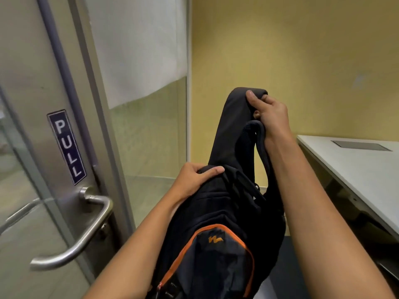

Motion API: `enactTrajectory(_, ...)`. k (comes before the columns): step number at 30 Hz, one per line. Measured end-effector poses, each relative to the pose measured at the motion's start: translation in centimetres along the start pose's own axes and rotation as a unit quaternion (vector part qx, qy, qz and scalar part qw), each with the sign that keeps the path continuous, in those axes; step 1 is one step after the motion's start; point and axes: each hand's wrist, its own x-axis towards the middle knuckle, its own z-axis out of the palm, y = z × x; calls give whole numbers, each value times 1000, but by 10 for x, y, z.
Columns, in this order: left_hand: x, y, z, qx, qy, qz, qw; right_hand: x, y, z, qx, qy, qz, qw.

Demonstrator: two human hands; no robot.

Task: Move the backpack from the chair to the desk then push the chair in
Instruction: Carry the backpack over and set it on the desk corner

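Observation:
A black backpack (pixel 218 214) with an orange-trimmed front pocket hangs in the air in front of me, off any surface. My right hand (pixel 269 113) is closed around its shoulder strap, which it holds up high. My left hand (pixel 194 180) grips the top of the bag's body. The white desk (pixel 354 167) stands to the right, its near corner just beyond my right forearm. No chair shows in this view.
A metal-framed glass door (pixel 49 160) with a PULL sign and a curved lever handle (pixel 86 231) stands close on the left. A glass partition and a yellow wall (pixel 302 61) lie ahead. A grey cable hatch (pixel 362 145) is set in the desk top.

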Motion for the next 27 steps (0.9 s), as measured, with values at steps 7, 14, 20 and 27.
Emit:
enactTrajectory(7, 92, -6, 11, 42, 29, 22, 998, 110, 32, 2, -115, 2, -6, 993)
enactTrajectory(14, 169, -38, 26, 31, 92, 24, 995, 197, 66, -23, -397, -21, -24, 917)
enactTrajectory(20, 253, -57, 28, 3, 148, 40, 988, 246, 131, -53, -390, -43, -20, 920)
enactTrajectory(27, 354, -59, 16, -42, 177, 96, 979, 273, 231, -94, -261, 27, 90, 961)
